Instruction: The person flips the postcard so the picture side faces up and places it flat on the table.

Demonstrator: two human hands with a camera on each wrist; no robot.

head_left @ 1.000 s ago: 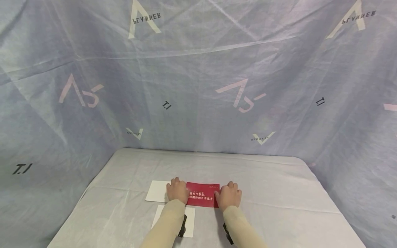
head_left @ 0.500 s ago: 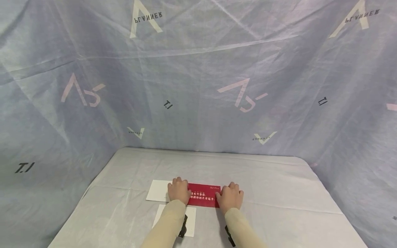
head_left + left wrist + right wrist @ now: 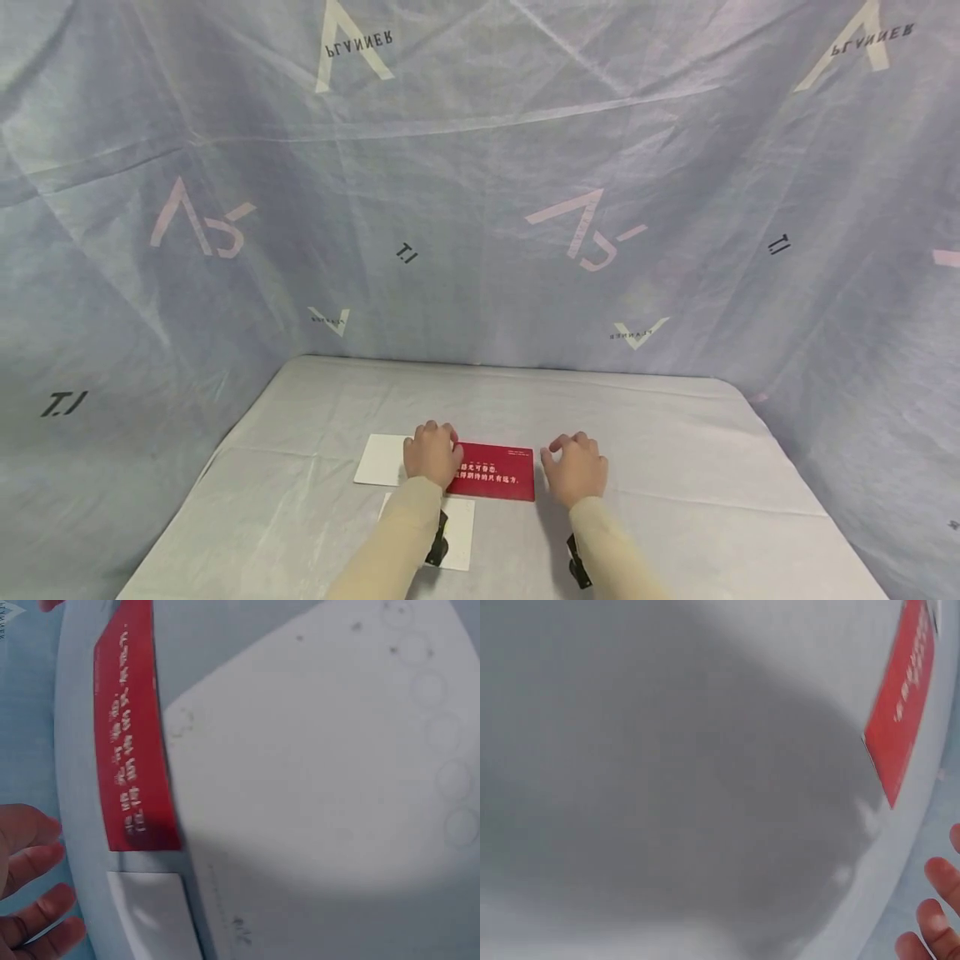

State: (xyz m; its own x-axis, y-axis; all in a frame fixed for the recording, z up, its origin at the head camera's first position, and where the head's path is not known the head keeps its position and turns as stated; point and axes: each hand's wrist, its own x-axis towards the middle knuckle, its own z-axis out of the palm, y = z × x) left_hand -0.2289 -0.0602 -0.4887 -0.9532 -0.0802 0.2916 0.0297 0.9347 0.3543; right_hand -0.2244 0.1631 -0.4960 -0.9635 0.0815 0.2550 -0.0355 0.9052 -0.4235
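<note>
A red card [image 3: 498, 471] with lines of white printed characters lies flat on the covered table. My left hand [image 3: 432, 454] hovers at its left end with relaxed fingers and nothing held; in the left wrist view its fingers [image 3: 45, 906] are apart from the card [image 3: 135, 750]. To the right, my right hand [image 3: 576, 471] is clear of the card's right end. Its loosely bent fingers [image 3: 937, 922] hold nothing in the right wrist view. A white card [image 3: 381, 460] lies left of the red one, partly behind my left hand.
Nearer to me, a second white card [image 3: 459, 533] lies partly under my left forearm; faint circles and small marks show on it [image 3: 300, 795] in the left wrist view. A pale cloth [image 3: 660, 450] covers the table. Grey printed curtains [image 3: 480, 208] hang behind and at both sides.
Both hands have let go of the red card's ends. The right hand has moved off to the right, and the left has lifted slightly. The cards stay about where they were.
</note>
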